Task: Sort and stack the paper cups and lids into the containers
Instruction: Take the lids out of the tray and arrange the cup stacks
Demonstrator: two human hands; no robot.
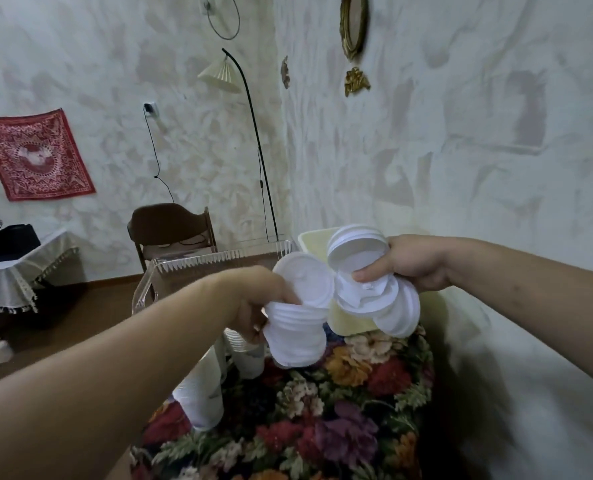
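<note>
Two bundles of white lids are up in front of us, one in each hand, above a bench covered in a floral cloth (340, 427). Our left hand (253, 299) has its grip closed round a nested stack of lids (295, 341), with one loose lid tipped against the top. Our right hand (409, 261) pinches a looser, fanned bunch of lids (367, 289), several sliding askew. Behind them stand a clear container (218, 261) and a pale yellow container (343, 320). Stacked paper cups (201, 393) lie on the cloth below. We judge the lids are being gathered into one stack. Next, the fanned bunch needs squaring up and nesting onto the left stack before anything goes into a container.
</note>
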